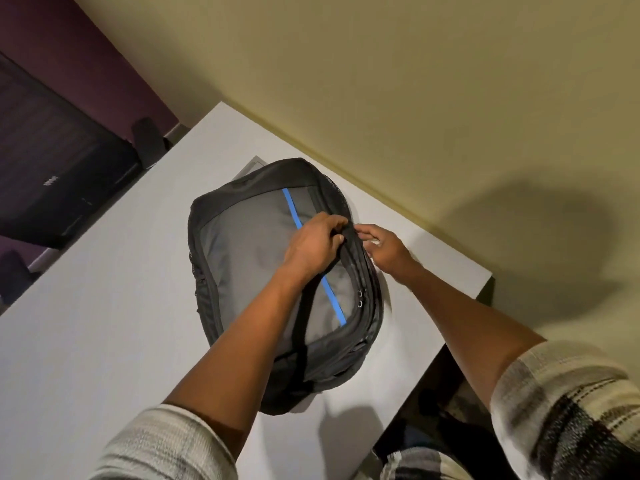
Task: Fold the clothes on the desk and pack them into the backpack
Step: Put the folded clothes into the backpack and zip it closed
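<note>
Gripping backpack (pixel 249 237) rim w/ left hand (pixel 313 242), right hand (pixel 384 249) pinching beside it; fabric's soft, floppy, prob light — best held by zipper edge

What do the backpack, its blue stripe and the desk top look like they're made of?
Backpack: likely woven synthetic fabric such as nylon, matte grey and black; it creases softly, with mesh at its sides. Blue stripe: looks like flat webbing or tape, though it is too small to be sure. Desk: a smooth, matte white top, probably laminate or painted board, flat with no visible grain.
</note>
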Demonstrator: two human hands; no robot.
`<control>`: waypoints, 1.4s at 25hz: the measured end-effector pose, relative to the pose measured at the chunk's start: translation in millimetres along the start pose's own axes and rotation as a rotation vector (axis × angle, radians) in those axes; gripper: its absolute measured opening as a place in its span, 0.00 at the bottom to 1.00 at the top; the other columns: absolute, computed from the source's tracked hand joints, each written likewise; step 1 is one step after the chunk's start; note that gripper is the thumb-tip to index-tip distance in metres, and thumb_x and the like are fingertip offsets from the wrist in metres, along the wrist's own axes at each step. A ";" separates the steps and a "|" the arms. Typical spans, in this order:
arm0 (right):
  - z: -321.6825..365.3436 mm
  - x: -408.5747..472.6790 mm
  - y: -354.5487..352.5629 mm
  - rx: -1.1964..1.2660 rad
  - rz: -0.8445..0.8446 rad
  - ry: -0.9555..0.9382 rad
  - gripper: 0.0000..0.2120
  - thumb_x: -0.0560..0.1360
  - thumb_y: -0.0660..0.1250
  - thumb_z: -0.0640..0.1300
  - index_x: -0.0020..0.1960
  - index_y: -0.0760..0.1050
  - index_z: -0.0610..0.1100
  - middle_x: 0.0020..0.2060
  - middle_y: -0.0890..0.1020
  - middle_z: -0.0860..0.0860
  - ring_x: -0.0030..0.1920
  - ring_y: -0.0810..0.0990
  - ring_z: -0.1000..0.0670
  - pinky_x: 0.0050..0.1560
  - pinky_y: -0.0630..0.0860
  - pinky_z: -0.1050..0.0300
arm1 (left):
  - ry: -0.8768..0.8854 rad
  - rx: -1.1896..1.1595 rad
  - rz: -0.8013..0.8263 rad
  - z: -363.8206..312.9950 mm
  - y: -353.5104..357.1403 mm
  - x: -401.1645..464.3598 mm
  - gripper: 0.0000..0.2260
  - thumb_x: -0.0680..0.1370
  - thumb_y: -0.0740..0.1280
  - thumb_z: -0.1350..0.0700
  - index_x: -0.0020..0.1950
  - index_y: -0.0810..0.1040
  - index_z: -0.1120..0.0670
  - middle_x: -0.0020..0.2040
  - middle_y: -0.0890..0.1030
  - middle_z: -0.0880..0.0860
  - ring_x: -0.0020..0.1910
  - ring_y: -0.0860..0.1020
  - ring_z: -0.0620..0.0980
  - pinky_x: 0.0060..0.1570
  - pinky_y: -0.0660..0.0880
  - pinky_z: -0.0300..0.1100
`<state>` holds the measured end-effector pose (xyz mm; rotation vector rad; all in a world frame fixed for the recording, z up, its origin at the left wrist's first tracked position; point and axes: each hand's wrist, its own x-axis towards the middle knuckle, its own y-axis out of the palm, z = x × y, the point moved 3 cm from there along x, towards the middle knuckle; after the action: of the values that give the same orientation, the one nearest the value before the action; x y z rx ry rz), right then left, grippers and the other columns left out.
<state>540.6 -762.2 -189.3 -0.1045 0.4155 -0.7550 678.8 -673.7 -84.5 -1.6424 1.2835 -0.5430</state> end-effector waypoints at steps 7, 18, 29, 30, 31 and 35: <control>2.6 17.6 -0.4 -0.015 -0.098 0.043 0.08 0.77 0.67 0.35 0.46 0.78 0.48 0.41 0.81 0.55 0.41 0.78 0.58 0.46 0.74 0.63 | -0.048 0.164 0.086 1.0 11.0 30.9 0.16 0.82 0.63 0.51 0.70 0.77 0.46 0.59 0.78 0.55 0.58 0.78 0.58 0.54 0.74 0.49; 16.7 20.0 -3.0 -0.237 -0.083 -0.010 0.07 0.78 0.61 0.36 0.46 0.75 0.45 0.37 0.79 0.51 0.41 0.77 0.46 0.44 0.75 0.51 | -0.120 0.204 0.112 3.8 18.8 32.3 0.17 0.84 0.61 0.49 0.72 0.73 0.39 0.60 0.76 0.53 0.58 0.78 0.55 0.55 0.74 0.48; 42.3 -23.9 -12.1 -0.717 -0.058 -0.192 0.14 0.72 0.50 0.44 0.47 0.73 0.42 0.42 0.76 0.44 0.38 0.71 0.41 0.37 0.63 0.53 | -0.122 0.309 0.119 0.7 27.0 32.9 0.16 0.85 0.58 0.47 0.71 0.73 0.36 0.59 0.76 0.53 0.56 0.79 0.58 0.54 0.74 0.49; 42.8 -31.3 -12.8 -0.729 -0.064 -0.189 0.12 0.74 0.52 0.42 0.47 0.73 0.42 0.42 0.76 0.44 0.38 0.72 0.41 0.36 0.64 0.52 | -0.122 0.309 0.121 0.6 26.5 32.6 0.16 0.85 0.58 0.47 0.72 0.72 0.36 0.59 0.76 0.54 0.56 0.79 0.58 0.54 0.74 0.49; 42.8 -38.2 -13.0 -0.741 -0.067 -0.183 0.09 0.75 0.54 0.39 0.47 0.73 0.43 0.42 0.76 0.44 0.38 0.73 0.40 0.36 0.67 0.51 | -0.122 0.309 0.123 0.5 26.2 32.0 0.16 0.85 0.57 0.47 0.72 0.72 0.37 0.60 0.75 0.54 0.56 0.79 0.58 0.55 0.74 0.50; 39.8 -63.2 -9.5 -0.784 -0.058 -0.119 0.06 0.77 0.58 0.37 0.45 0.67 0.47 0.42 0.73 0.48 0.38 0.72 0.43 0.37 0.66 0.52 | -0.153 0.312 0.142 -5.0 28.5 24.7 0.18 0.84 0.58 0.46 0.75 0.70 0.39 0.63 0.73 0.54 0.59 0.78 0.59 0.57 0.75 0.52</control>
<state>509.3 -728.1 -129.9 -0.8942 0.5774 -0.6030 669.4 -698.3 -111.9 -1.2978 1.1300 -0.4933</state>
